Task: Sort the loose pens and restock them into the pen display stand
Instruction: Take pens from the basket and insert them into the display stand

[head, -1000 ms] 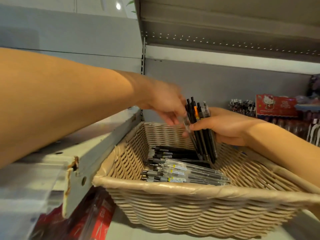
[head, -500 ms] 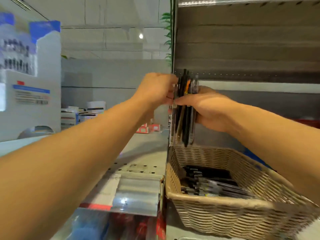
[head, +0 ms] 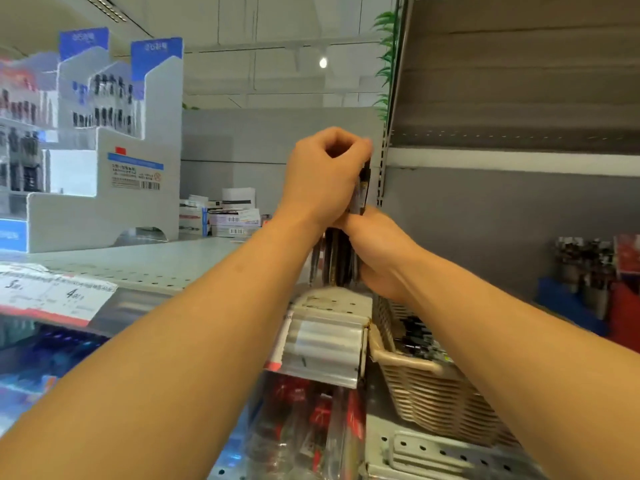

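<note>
Centrally, two bare forearms reach up from the lower corners of the frame and meet at a bundle of pens.
Pens: a bunch of pens [head: 337,259], mostly dark-bodied, held upright at the centre of the frame; one pen [head: 363,188] sticks up higher, black with a pale printed label on its barrel.
Right hand: the right hand [head: 375,252] wraps the lower part of the bundle, fingers curled round it and pressed together.
Left hand: the left hand [head: 325,174] is above it, fingers curled at the top of the bundle; whether they pinch one pen or several cannot be told, as the hand's back hides them.
Basket: a woven tan basket [head: 429,393] sits on the shelf at lower right, with more dark and clear pens [head: 417,342] lying inside.
Display stand: a white stepped pen display stand [head: 138,188] with blue header cards stands at upper left, rows of dark pens upright in its tiers, blurred.
Shelf: a pale perforated shelf [head: 156,268] carries the stand, well apart from the hands.
</note>
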### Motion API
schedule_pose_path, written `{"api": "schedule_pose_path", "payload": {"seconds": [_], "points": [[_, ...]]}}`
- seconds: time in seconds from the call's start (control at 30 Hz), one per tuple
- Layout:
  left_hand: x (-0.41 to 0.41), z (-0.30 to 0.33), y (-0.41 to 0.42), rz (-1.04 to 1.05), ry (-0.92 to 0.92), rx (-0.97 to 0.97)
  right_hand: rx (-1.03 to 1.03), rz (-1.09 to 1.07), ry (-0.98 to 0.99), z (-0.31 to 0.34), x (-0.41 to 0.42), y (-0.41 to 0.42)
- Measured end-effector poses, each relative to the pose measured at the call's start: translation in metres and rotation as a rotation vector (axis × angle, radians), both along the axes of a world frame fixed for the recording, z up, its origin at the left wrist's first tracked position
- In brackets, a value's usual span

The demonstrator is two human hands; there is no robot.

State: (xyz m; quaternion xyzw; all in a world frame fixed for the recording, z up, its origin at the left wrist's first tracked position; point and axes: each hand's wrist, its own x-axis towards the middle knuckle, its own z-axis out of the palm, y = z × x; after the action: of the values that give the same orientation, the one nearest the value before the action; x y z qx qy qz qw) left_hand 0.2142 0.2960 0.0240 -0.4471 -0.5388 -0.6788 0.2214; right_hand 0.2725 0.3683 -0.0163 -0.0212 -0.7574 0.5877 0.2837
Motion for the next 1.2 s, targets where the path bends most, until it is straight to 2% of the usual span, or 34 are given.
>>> {"api": "schedule_pose_path", "payload": {"seconds": [0.07,0.13,0.17,0.23,0.33,0.4,0.5,0.67,0.73,0.87,1.07,1.2], "points": [[0.006,-0.001,-0.006,-0.140,-0.043,0.030,0.004,-0.005,0.012,0.000,0.004,-0.003],[0.015,-0.001,-0.012,-0.265,-0.162,0.078,-0.002,-0.053,0.056,0.000,0.015,-0.008],[0.021,-0.003,-0.016,-0.275,-0.230,0.096,-0.043,-0.074,0.096,0.000,0.022,-0.011],[0.037,-0.016,-0.029,-0.240,-0.365,0.141,-0.255,-0.062,0.192,-0.001,0.039,-0.018],[0.084,-0.056,-0.049,-0.288,-0.492,0.274,-0.635,0.117,0.300,-0.008,0.077,-0.030],[0.124,-0.080,-0.061,-0.381,-0.535,0.442,-0.771,0.282,0.301,-0.023,0.105,-0.045],[0.174,-0.103,-0.067,-0.396,-0.628,0.633,-0.856,0.468,0.230,-0.059,0.145,-0.074],[0.235,-0.153,-0.082,-0.387,-0.792,0.828,-0.947,0.515,0.232,-0.109,0.203,-0.089],[0.256,-0.174,-0.088,-0.351,-0.854,0.848,-0.974,0.533,0.197,-0.125,0.217,-0.095],[0.285,-0.213,-0.122,-0.185,-0.951,0.888,-1.027,0.634,-0.039,-0.167,0.236,-0.135],[0.325,-0.262,-0.225,0.160,-0.973,1.016,-1.092,0.716,-0.265,-0.230,0.269,-0.238],[0.356,-0.289,-0.300,0.239,-1.009,1.076,-1.049,0.841,-0.394,-0.258,0.291,-0.316]]}}
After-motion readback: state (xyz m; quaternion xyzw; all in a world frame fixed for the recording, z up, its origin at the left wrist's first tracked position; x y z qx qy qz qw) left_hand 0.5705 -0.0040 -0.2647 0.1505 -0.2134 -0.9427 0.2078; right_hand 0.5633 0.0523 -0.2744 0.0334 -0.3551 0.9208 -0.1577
